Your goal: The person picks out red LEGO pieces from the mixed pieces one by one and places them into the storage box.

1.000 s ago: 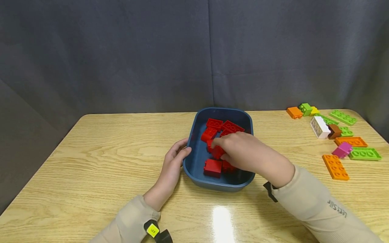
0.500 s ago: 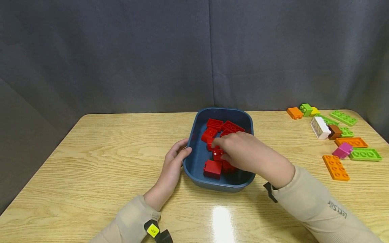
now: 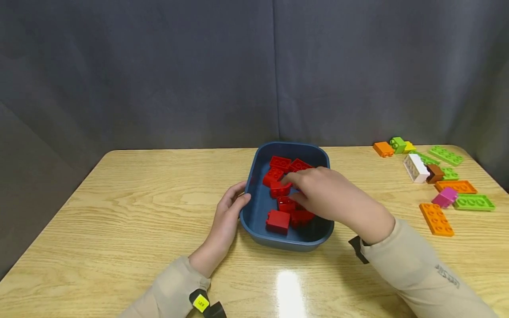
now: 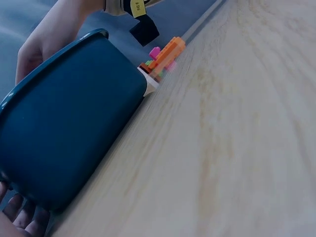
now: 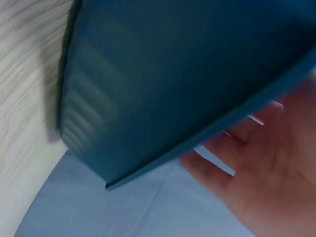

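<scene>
A dark blue plastic bin (image 3: pixel 258 236) stands on the wooden table with several red toy bricks (image 3: pixel 278 221) inside. My left hand (image 3: pixel 223 221) grips its left side, thumb over the rim and fingers along the outer wall. The left wrist view shows those fingers (image 4: pixel 27 219) against the bin's lower corner. Over the bin's right half hovers my right hand (image 3: pixel 328 192), index finger and thumb apart, just above a red brick (image 3: pixel 285 203) and a second red brick (image 3: pixel 280 189). Some bricks are hidden beneath it. In the right wrist view its fingers reach past the bin's rim (image 5: pixel 197 140).
Loose toy bricks lie at the table's right: an orange plate (image 3: pixel 436 219), a magenta brick (image 3: pixel 445 197), a green plate (image 3: pixel 475 202), a white brick (image 3: pixel 415 168) and a brown brick (image 3: pixel 435 173). A grey curtain (image 3: pixel 179 75) hangs behind the table.
My right hand has come away from a red brick in the bin and shifted slightly right, its thumb and index finger spreading. The left hand keeps its place on the rim.
</scene>
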`<state>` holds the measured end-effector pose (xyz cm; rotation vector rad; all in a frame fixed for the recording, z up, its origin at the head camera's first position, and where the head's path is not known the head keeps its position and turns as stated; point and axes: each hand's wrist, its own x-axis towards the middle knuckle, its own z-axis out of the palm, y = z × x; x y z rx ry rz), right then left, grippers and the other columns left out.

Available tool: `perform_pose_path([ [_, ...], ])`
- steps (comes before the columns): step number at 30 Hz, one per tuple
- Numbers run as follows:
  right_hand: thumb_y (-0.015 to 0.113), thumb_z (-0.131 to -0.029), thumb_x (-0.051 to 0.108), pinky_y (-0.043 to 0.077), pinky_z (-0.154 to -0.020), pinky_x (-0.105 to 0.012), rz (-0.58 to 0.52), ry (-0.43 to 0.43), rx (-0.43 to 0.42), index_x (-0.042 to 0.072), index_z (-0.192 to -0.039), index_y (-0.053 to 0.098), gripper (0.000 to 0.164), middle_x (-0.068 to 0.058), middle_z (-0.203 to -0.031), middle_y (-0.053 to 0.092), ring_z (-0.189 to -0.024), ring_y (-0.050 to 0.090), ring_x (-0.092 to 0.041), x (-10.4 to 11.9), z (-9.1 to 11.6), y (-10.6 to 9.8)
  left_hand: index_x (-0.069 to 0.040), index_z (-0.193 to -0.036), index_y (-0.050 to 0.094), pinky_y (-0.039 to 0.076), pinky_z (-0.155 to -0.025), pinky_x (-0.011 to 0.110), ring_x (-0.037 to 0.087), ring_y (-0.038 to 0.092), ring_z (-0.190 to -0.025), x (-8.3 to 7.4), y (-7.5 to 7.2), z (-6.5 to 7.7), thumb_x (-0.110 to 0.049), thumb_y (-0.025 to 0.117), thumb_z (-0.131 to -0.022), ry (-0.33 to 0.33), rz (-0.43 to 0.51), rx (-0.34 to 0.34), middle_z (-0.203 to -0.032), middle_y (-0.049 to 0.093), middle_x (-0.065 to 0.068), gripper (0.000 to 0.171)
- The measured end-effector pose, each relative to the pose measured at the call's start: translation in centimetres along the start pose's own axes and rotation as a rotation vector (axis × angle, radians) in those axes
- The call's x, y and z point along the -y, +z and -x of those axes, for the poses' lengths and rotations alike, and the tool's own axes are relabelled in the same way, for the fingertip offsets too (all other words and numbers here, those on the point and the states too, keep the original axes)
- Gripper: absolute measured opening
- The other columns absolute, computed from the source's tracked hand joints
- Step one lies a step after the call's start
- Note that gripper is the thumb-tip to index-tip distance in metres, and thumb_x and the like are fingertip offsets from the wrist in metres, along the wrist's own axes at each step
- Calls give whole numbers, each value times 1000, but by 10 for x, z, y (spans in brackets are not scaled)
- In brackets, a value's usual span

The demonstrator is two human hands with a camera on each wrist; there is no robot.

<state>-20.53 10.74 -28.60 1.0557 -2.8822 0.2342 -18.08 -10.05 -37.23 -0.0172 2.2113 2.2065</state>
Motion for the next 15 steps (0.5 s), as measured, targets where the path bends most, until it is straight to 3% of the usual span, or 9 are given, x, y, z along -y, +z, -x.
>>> perform_pose_path([
  [5, 68, -81, 22, 57, -68, -39, -7, 83, -86, 9, -116, 64, 38, -9, -104, 73, -75, 63, -19, -8, 6, -3, -7, -138, 43, 34, -109, 48, 27, 44, -124, 0, 3, -2, -22, 41, -97, 28, 0, 29, -142, 45, 16, 43],
  [11, 65, -84, 26, 54, -85, -50, -23, 217, -142, 6, -126, 55, 47, -15, -121, 65, -103, 61, -29, -16, 16, -1, -6, -145, 30, 23, -116, 53, 30, 30, -137, 0, 6, 1, -26, 29, -102, 55, -34, 135, -152, 32, 19, 48],
  [15, 65, -84, 25, 47, -96, -54, -16, 248, -229, 6, -128, 54, 48, -17, -128, 60, -116, 53, -32, -24, 24, 3, -7, -148, 26, 19, -117, 54, 29, 26, -140, -5, 6, 1, -29, 28, -102, 36, -76, 189, -155, 28, 17, 51],
])
